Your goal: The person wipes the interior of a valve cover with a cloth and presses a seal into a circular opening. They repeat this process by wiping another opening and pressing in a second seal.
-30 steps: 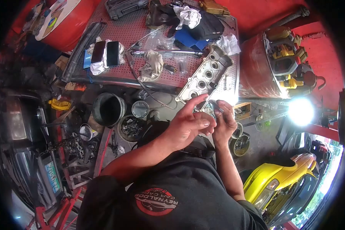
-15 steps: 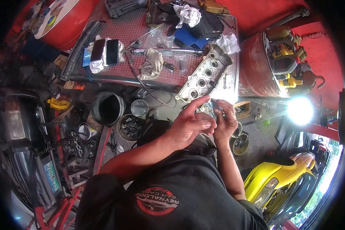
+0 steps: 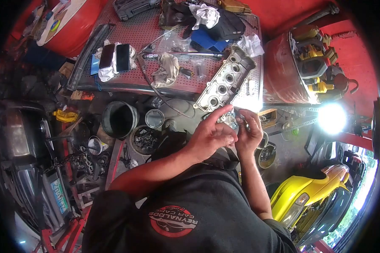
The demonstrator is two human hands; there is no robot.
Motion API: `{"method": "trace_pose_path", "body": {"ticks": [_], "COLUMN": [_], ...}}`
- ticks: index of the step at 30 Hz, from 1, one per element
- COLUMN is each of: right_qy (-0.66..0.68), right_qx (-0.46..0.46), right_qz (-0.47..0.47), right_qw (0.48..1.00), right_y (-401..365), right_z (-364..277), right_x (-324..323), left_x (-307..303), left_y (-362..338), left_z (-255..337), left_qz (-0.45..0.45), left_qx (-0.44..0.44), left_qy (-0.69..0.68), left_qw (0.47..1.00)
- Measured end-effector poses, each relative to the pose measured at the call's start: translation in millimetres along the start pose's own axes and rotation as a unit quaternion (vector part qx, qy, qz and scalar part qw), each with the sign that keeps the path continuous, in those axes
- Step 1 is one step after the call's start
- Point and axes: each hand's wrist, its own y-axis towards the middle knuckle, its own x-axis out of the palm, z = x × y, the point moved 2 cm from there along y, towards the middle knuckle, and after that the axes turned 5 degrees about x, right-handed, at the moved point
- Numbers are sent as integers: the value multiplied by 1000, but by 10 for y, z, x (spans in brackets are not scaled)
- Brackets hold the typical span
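My left hand [image 3: 213, 134] is raised in front of my chest, its index finger stretched out and its thumb apart. The other fingers curl, and I see nothing held in it. Close beside it, my right hand [image 3: 248, 131] pinches a small greyish piece, mostly hidden by the fingers and too small to name. The index fingertip of the left hand is near that piece. Just beyond both hands, a metal valve cover [image 3: 220, 89] with several round holes lies slanted on the perforated red table [image 3: 126, 86]. A shiny bluish-clear patch [image 3: 229, 119] shows between the hands.
On the table lie two phones [image 3: 123, 57], a crumpled cloth [image 3: 166, 69], a long metal bar [image 3: 183, 55] and rags. A drum [image 3: 283, 69] bearing yellow tools stands right. A black bucket [image 3: 119, 119] and metal parts are on the floor; a yellow car front [image 3: 297, 192] is lower right.
My right hand has turned slightly and its fingers have closed in a little, so less of the small piece shows. My left hand stays almost in place.
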Motion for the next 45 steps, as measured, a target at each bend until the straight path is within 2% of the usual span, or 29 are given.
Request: {"method": "trace_pose_path", "body": {"ticks": [11,14,15,18,20,22,23,26,30,33,36,37,40,42,44,45], "right_qy": [-23,-52,-66,-105,-119,-175,-194,-226,-224,-162,-24,50,164,211,260,286], "right_qx": [12,12,13,-6,46,29,18,-19,-12,46,169,202,230,265,229,232], "right_qz": [-6,-8,-11,-55,-99,-136,-150,-167,-168,-145,-130,-127,-75,-22,15,43], "right_qw": [1000,999,998,993,987,975,969,960,960,975,977,970,956,941,938,929], "right_y": [26,42,48,118,178,243,264,360,316,194,52,-48,-358,-483,-578,-638], "right_z": [-9,5,4,89,67,35,-32,-233,-342,-282,-291,-153,80,145,260,353], "right_x": [-2,4,0,18,60,68,76,88,75,89,69,92,109,96,30,1], "left_x": [-5,-18,-45,-179,-256,-272,-282,-358,-390,-384,-424,-423,-358,-288,-181,-129], "left_y": [25,40,52,171,335,543,607,752,781,721,676,666,597,577,553,525], "left_z": [15,0,-50,-20,309,526,528,441,412,405,431,413,266,209,209,238], "left_qz": [3,1,10,-27,19,10,-17,-96,-129,-129,-82,-79,-104,-126,-34,19], "left_qx": [15,32,62,215,311,362,331,253,218,202,219,200,183,164,256,246], "left_qy": [123,195,232,463,555,589,590,649,653,637,578,563,564,526,486,469], "left_qw": [992,980,971,859,771,723,736,712,714,732,782,798,799,825,835,848]}}
